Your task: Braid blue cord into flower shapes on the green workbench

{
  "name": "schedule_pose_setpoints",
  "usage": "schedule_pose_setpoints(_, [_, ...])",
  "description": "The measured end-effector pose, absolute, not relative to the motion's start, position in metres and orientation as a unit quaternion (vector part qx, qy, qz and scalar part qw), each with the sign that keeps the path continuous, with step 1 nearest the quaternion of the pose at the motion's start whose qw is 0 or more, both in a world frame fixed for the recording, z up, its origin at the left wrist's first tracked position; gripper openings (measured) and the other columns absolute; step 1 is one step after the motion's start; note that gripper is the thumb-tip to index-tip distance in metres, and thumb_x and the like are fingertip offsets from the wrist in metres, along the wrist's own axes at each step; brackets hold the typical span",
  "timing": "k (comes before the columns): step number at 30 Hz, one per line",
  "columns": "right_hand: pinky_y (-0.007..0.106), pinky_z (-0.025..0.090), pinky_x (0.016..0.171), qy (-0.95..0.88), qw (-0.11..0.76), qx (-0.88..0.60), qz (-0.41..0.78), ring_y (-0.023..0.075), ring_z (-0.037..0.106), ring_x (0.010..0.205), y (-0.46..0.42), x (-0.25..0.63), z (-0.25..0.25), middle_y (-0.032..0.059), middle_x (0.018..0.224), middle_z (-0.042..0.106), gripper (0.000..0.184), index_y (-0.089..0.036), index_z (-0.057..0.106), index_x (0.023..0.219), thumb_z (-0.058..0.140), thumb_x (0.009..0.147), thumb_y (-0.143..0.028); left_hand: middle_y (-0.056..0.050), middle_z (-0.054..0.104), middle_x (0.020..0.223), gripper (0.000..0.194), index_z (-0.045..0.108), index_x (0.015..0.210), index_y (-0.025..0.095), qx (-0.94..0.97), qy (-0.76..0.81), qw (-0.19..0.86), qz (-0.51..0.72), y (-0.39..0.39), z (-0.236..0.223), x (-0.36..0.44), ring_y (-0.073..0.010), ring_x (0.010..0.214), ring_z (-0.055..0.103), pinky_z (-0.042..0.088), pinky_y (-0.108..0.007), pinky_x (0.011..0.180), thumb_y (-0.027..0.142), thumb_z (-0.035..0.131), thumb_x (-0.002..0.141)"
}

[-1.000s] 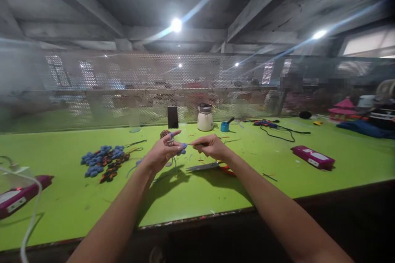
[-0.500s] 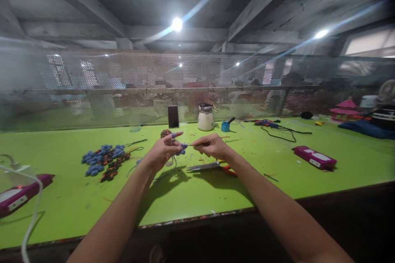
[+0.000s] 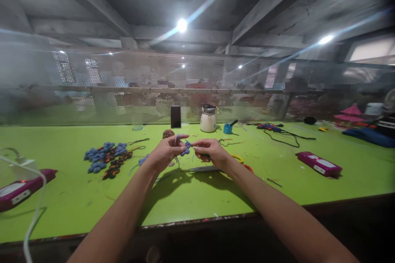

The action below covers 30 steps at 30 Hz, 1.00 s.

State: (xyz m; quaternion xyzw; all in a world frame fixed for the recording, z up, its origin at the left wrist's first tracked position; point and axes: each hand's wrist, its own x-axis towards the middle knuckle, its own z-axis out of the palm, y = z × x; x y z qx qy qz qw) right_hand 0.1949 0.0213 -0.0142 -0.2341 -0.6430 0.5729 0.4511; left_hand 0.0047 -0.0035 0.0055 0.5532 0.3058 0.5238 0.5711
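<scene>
Between my hands is a small blue-purple crocheted piece (image 3: 186, 149). The fingers of my left hand (image 3: 163, 155) pinch it, with blue yarn looped over the raised index finger and a strand hanging below. My right hand (image 3: 213, 153) is closed around a thin crochet hook (image 3: 191, 145), whose tip meets the piece; most of the hook is hidden by the fingers. Beneath my right hand and wrist lie scissors (image 3: 206, 169) with yellow and orange handles, partly covered. A ball of dark multicoloured yarn (image 3: 168, 134) sits just behind my left hand.
Blue crocheted flowers (image 3: 96, 156) and dark orange-black ones (image 3: 115, 166) lie to the left. A phone (image 3: 175, 117), a cream jar (image 3: 208, 120) and a blue pot (image 3: 228, 128) stand behind. Magenta power strips (image 3: 319, 163) flank both sides; a corded tool (image 3: 268, 127) lies back right.
My right hand has come closer to the crocheted piece, and less of the hook shows. My left index finger is still raised with yarn. The view has shifted slightly.
</scene>
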Motion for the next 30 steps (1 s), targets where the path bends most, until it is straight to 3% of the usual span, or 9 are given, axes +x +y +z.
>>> schedule_pose_setpoints(7, [0.017, 0.022, 0.035, -0.62, 0.437, -0.273, 0.592, 0.0039, 0.04, 0.036, 0.018, 0.192, -0.01, -0.0019, 0.049, 0.057, 0.035, -0.01, 0.067, 0.09, 0.075, 0.062, -0.03, -0.003, 0.061, 0.082, 0.058, 0.059, 0.115, 0.014, 0.576, 0.317, 0.514, 0.551, -0.005, 0.005, 0.006, -0.0128, 0.071, 0.057, 0.041, -0.028, 0.071, 0.01, 0.074, 0.059])
schedule_pose_setpoints(15, [0.017, 0.022, 0.035, -0.629, 0.445, -0.267, 0.579, 0.0036, 0.038, 0.035, 0.012, 0.188, -0.008, -0.0036, 0.049, 0.055, 0.053, -0.011, 0.061, 0.112, 0.074, 0.064, -0.03, -0.001, 0.061, 0.071, 0.067, 0.055, 0.12, 0.012, 0.581, 0.331, 0.511, 0.54, -0.007, 0.006, 0.011, -0.0126, 0.066, 0.056, 0.04, -0.027, 0.067, 0.01, 0.075, 0.056])
schedule_pose_setpoints(20, [0.016, 0.02, 0.034, -0.628, 0.448, -0.253, 0.583, 0.0028, 0.035, 0.035, 0.013, 0.187, -0.011, -0.0041, 0.05, 0.054, 0.052, -0.011, 0.061, 0.112, 0.072, 0.066, -0.03, 0.001, 0.058, 0.058, 0.07, 0.054, 0.119, 0.006, 0.544, 0.356, 0.542, 0.533, -0.007, 0.007, 0.011, -0.0109, 0.055, 0.052, 0.036, -0.025, 0.057, 0.007, 0.074, 0.052])
schedule_pose_setpoints(30, [0.017, 0.018, 0.033, -0.61, 0.453, -0.257, 0.597, 0.0029, 0.034, 0.034, 0.014, 0.184, -0.01, -0.0047, 0.048, 0.052, 0.051, -0.01, 0.063, 0.109, 0.073, 0.063, -0.031, 0.002, 0.059, 0.06, 0.063, 0.057, 0.116, 0.01, 0.527, 0.307, 0.577, 0.544, -0.007, 0.007, 0.009, -0.0097, 0.058, 0.053, 0.039, -0.024, 0.06, 0.004, 0.072, 0.055])
